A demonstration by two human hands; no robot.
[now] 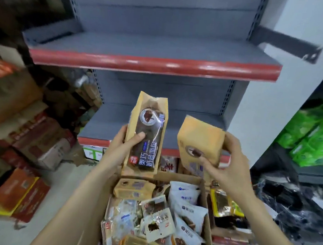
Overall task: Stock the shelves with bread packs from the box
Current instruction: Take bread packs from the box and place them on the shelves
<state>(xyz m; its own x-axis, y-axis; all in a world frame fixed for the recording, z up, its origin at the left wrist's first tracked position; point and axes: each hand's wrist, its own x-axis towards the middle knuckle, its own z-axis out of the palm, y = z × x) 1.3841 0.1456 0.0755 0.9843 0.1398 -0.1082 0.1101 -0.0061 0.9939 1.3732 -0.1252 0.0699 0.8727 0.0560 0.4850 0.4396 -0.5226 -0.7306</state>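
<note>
Both hands hold bread packs above the box.
Left hand grips dark pack (upright); right hand pinches tan pack.

Two grey shelves with red front edges, an upper shelf and a lower shelf at 6 o'clock of it, stand over the pale floor, which carries cardboard cartons at 9 o'clock.

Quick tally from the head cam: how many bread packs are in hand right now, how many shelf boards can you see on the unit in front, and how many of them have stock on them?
Tan bread packs in hand: 2, one in the left hand, one in the right hand
Grey shelf boards in view: 2, upper and lower
Boards with stock showing: 0
Total things counted: 4
The cardboard box holds many more mixed packs, too jumbled to count.
</note>
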